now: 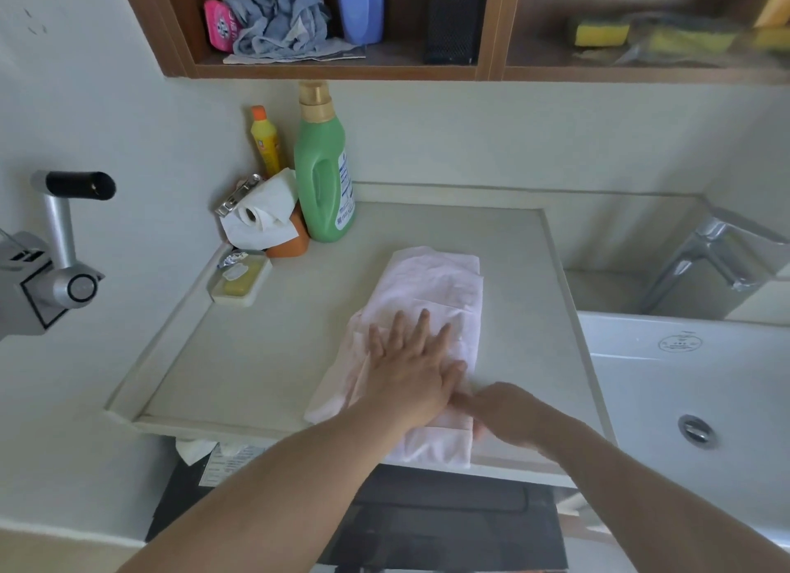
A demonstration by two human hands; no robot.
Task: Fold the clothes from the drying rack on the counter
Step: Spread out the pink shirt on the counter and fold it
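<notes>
Pink soft cloth garment (431,299), already folded into a long narrow strip, lies on the pale beige counter (265,359) in the lower middle of the frame, and its near end hangs a little over the front edge. The person's left hand (410,359) rests flat on the middle of the strip, palm down and fingers spread, so it presses the cloth and does not grip it. The right hand (508,414), at the lower right of the garment, touches the near right edge with loosely curled fingers; whether they really pinch the cloth I cannot tell, because the hand hides its own fingertips.

I think a few things can go wrong. The overhanging end can slip down from the counter if the flat hand lifts too early, and then the layers will open. If the right hand pulls the edge sideways, the folded layers can slide apart and wrinkles will stay inside. The white sink basin (684,384) is just beside the counter at the right, so a wet rim could dampen the cloth.

The tall green plastic detergent bottle with gold cap (325,175) at the upper middle has a white label, and the small yellow bottle with orange cap (266,143) has print too, but both are too small to read. A round stamp on the sink is also unreadable.
</notes>
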